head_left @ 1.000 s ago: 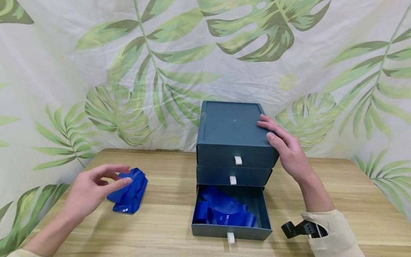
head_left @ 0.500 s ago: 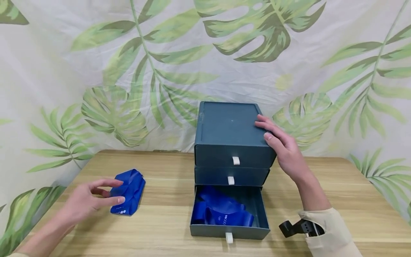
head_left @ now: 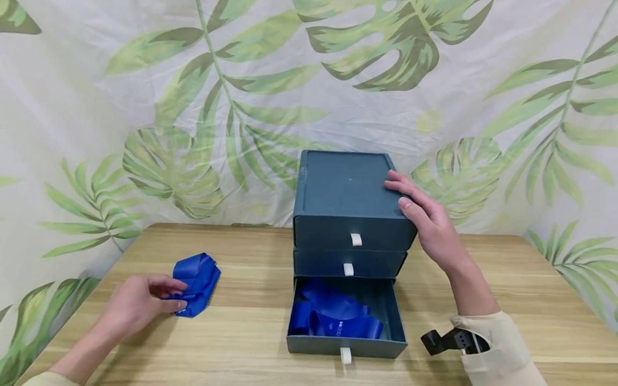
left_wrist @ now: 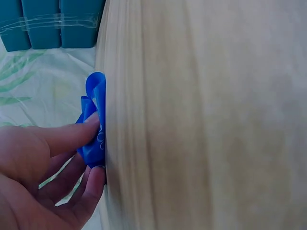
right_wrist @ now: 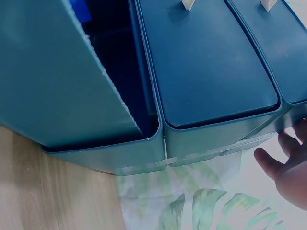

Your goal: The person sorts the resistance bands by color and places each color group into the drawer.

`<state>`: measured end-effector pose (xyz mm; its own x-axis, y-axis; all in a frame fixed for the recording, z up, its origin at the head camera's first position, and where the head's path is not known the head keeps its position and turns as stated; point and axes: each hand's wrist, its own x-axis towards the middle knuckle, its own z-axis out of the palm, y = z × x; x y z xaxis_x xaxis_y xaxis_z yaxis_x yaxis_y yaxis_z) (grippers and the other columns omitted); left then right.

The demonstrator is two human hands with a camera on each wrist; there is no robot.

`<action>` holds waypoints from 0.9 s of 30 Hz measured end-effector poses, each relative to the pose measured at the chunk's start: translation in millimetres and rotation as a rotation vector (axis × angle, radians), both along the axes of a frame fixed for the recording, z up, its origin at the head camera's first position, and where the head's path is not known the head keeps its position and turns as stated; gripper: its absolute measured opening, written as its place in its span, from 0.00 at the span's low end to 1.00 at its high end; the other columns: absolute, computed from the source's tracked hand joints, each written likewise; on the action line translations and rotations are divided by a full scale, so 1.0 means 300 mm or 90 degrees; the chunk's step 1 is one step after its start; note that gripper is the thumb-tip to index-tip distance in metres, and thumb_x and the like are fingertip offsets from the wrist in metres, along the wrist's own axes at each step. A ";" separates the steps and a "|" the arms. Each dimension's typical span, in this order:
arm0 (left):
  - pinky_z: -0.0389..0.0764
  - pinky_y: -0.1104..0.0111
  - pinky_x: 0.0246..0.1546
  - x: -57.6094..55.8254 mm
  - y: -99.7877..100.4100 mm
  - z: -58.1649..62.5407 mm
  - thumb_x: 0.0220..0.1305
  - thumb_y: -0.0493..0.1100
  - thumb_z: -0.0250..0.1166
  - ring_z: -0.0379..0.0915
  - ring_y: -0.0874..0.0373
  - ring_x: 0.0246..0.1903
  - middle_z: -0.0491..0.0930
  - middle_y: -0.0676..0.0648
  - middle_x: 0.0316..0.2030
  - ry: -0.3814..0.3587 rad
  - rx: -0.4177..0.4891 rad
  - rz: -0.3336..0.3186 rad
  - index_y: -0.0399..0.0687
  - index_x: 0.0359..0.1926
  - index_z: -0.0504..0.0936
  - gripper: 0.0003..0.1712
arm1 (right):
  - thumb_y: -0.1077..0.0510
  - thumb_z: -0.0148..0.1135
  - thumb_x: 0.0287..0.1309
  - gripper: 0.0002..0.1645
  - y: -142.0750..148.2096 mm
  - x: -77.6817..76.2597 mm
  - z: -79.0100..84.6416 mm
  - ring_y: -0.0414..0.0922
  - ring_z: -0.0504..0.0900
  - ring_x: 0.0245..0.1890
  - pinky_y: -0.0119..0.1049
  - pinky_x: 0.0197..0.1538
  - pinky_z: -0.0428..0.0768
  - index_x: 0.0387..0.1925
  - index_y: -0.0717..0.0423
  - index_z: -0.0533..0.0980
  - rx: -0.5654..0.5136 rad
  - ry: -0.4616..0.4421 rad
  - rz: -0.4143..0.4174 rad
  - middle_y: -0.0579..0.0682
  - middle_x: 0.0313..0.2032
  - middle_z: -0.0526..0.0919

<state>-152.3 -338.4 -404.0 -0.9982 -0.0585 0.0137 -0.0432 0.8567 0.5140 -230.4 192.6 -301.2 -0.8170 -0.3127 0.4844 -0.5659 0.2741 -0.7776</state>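
Observation:
On the table's left lies a crumpled blue resistance band [head_left: 200, 279] with small white print. My left hand [head_left: 137, 303] pinches its near-left edge between thumb and fingers; the left wrist view shows the folded band [left_wrist: 95, 110] between them, against the tabletop. My right hand [head_left: 432, 228] rests on the top right edge of a dark teal drawer unit [head_left: 350, 185], fingers fairly straight. The unit's bottom drawer [head_left: 347, 347] is pulled out, and a second blue resistance band [head_left: 333, 311] lies loosely folded inside. In the right wrist view my right hand [right_wrist: 290, 165] is partly cut off.
The unit's two upper drawers are closed, each with a white pull tab [head_left: 356, 239]. Clear tape [left_wrist: 53, 20] runs along the unit's side. A leaf-print cloth [head_left: 260, 107] hangs behind the wooden table [head_left: 251, 332]. A black wrist device [head_left: 456, 342] sits at the right sleeve.
My left hand has come down onto the blue band, and its thumb and fingers have closed on the edge. The right hand and the drawer unit have stayed in place.

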 end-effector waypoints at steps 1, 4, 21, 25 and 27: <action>0.77 0.62 0.42 -0.003 0.003 0.004 0.53 0.53 0.83 0.85 0.51 0.44 0.92 0.46 0.43 0.003 -0.006 0.000 0.52 0.46 0.94 0.20 | 0.52 0.44 0.85 0.26 0.001 0.000 0.000 0.40 0.49 0.86 0.23 0.77 0.56 0.75 0.52 0.73 -0.001 0.001 0.000 0.41 0.82 0.61; 0.78 0.65 0.40 -0.009 0.016 0.020 0.57 0.51 0.82 0.84 0.55 0.41 0.92 0.45 0.42 0.021 0.010 0.002 0.50 0.45 0.94 0.17 | 0.52 0.44 0.85 0.26 0.003 -0.003 0.001 0.41 0.49 0.86 0.22 0.77 0.57 0.75 0.52 0.73 -0.001 0.006 0.000 0.41 0.82 0.62; 0.78 0.77 0.29 0.051 0.232 0.279 0.59 0.57 0.80 0.81 0.79 0.31 0.90 0.65 0.31 0.230 0.150 0.076 0.55 0.49 0.94 0.20 | 0.52 0.44 0.85 0.26 0.002 -0.007 0.001 0.41 0.51 0.86 0.22 0.76 0.58 0.75 0.53 0.73 -0.002 0.012 0.009 0.43 0.82 0.63; 0.80 0.78 0.31 0.087 0.325 0.340 0.58 0.56 0.81 0.85 0.74 0.31 0.88 0.67 0.30 0.248 0.200 0.063 0.57 0.49 0.94 0.19 | 0.53 0.44 0.85 0.26 0.003 -0.008 0.001 0.41 0.51 0.86 0.21 0.76 0.58 0.74 0.54 0.73 -0.004 0.015 0.009 0.44 0.81 0.64; 0.80 0.78 0.31 0.103 0.376 0.368 0.58 0.53 0.82 0.85 0.70 0.30 0.88 0.65 0.29 0.263 0.230 0.046 0.57 0.48 0.94 0.18 | 0.53 0.44 0.85 0.26 0.004 -0.008 0.000 0.41 0.51 0.86 0.21 0.76 0.58 0.74 0.55 0.73 -0.004 0.014 0.009 0.44 0.81 0.64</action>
<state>-121.5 -225.7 -293.6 -0.9070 -0.2003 0.3704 0.1728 0.6252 0.7611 -232.7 193.8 -301.0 -0.8014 -0.3209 0.5048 -0.5871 0.2609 -0.7663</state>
